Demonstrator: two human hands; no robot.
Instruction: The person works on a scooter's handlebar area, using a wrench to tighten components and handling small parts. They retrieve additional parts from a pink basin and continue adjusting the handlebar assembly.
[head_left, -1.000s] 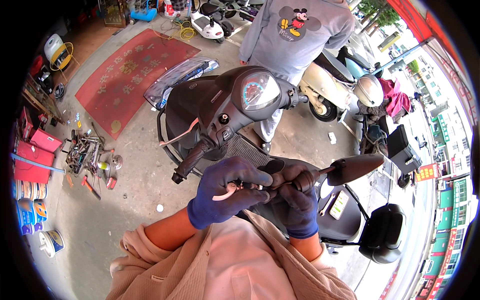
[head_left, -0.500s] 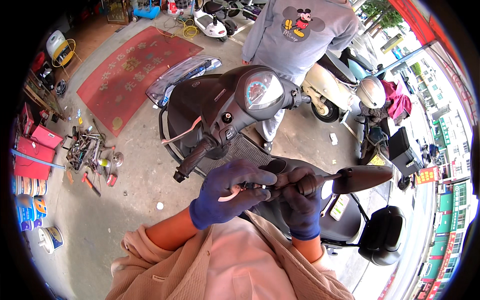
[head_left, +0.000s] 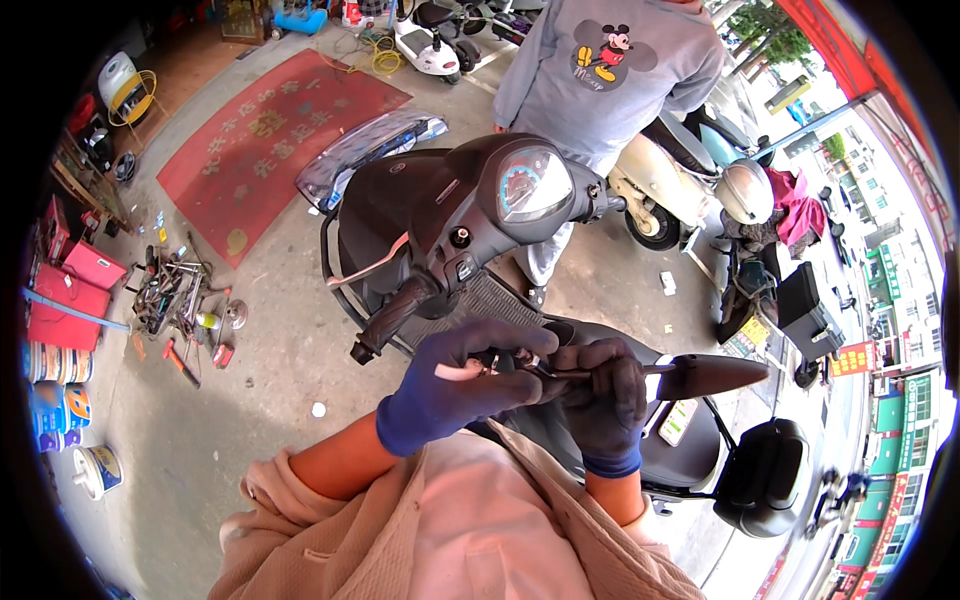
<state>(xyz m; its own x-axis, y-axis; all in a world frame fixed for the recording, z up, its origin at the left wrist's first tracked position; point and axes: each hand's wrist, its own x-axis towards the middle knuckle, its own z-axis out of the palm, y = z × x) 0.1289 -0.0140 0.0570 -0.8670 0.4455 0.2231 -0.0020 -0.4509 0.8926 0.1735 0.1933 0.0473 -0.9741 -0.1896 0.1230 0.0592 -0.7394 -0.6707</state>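
Observation:
Both hands wear dark gloves with blue cuffs and meet in front of my chest, over the black scooter (head_left: pixel 430 195). My right hand (head_left: pixel 605 400) is closed around the stem of a black rearview mirror (head_left: pixel 712 377), whose head points to the right. My left hand (head_left: pixel 450 385) pinches a small metal part (head_left: pixel 520 362) at the stem's inner end; its exact kind is too small to tell. Bare skin shows at one left fingertip. Beyond my hands are the scooter's left handlebar grip (head_left: pixel 395 318), brake lever (head_left: pixel 370 265) and round-cornered speedometer (head_left: pixel 533 183).
A phone (head_left: pixel 677 422) and a wrench lie on the scooter seat (head_left: pixel 690 455), ahead of a black top box (head_left: pixel 765 478). A person in a grey sweatshirt (head_left: pixel 560 80) stands beyond the scooter. Scattered tools (head_left: pixel 175 295) and a red mat (head_left: pixel 270 150) lie on the left floor.
The mirror has turned about its stem, so its head looks thinner, and it has shifted slightly left. My right fingers have curled differently around the stem; the left hand has opened its grasp a little.

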